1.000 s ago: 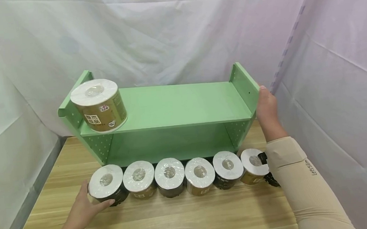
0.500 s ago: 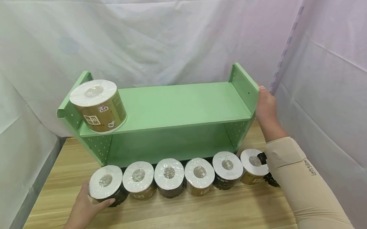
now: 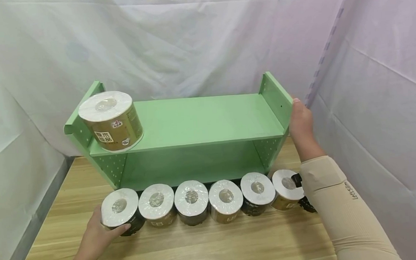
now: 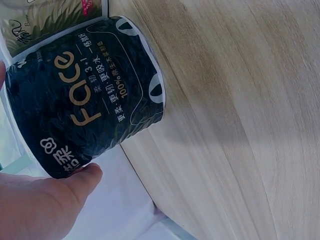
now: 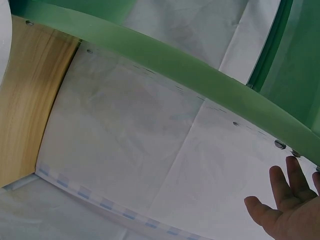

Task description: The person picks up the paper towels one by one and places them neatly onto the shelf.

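My left hand (image 3: pixel 95 233) grips the leftmost toilet roll (image 3: pixel 119 206) of a row on the table, thumb across its front. In the left wrist view this toilet roll (image 4: pixel 85 95) has a black wrapper lettered "Face". The thumb is at its edge there; most other fingers are hidden. At the right end of a green two-tier shelf (image 3: pixel 203 120), my right hand (image 3: pixel 302 125) touches the outside of the side panel (image 3: pixel 276 101). In the right wrist view its fingers (image 5: pixel 295 182) are extended and spread, tips close to the panel. A brown-wrapped toilet roll (image 3: pixel 115 126) stands on the upper tier's left end.
Several more toilet rolls (image 3: pixel 192 201), brown or black wrapped, stand along the shelf's front. A black-wrapped item (image 3: pixel 307 205) shows partly behind the right sleeve (image 3: pixel 338 205). White cloth (image 3: pixel 187 38) hangs behind and at both sides of the wooden table (image 3: pixel 202 251).
Both hands keep their places on the toilet roll and the shelf. The whole head view has shifted very slightly.
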Tool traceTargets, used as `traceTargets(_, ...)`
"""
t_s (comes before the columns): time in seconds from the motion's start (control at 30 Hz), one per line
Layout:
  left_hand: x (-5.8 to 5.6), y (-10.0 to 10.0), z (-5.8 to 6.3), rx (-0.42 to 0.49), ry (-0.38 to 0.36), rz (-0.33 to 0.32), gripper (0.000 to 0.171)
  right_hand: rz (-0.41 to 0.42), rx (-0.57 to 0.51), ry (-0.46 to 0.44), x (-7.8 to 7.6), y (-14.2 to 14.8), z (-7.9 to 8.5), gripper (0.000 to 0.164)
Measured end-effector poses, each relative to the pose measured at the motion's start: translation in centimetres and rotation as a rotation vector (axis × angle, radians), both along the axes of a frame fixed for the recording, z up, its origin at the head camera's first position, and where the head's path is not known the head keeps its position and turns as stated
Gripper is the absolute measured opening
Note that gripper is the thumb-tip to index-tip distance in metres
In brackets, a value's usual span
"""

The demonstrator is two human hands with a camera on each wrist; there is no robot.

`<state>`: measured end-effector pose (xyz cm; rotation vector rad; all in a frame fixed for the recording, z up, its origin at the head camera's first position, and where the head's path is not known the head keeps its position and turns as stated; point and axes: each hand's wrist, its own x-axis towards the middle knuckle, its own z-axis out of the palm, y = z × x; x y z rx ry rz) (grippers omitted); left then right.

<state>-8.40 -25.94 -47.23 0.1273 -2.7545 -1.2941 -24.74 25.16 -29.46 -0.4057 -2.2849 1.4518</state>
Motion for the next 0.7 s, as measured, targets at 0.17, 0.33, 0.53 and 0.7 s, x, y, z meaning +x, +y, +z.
traceTargets(0.17, -0.12, -0.11, -0.18, -0.01, 0.002, 0.006, 0.095, -0.004, 0.0, 0.001, -0.03, 0.0, -0.01, 0.064)
traceTargets(0.33, -0.23, -0.25, -0.38, -0.03, -0.002, 0.018, 0.092, -0.011, 0.004, 0.022, -0.02, -0.05, -0.09, 0.064)
traceTargets(0.53, -0.35, -0.25, -0.5, -0.045, 0.009, 0.024, 0.091, -0.006, 0.003, 0.037, -0.06, -0.03, -0.19, 0.063)
traceTargets(0.7, -0.38, -0.15, -0.49, -0.041, 0.013, 0.024, 0.091, -0.002, 0.016, 0.034, -0.06, 0.01, -0.16, 0.064)
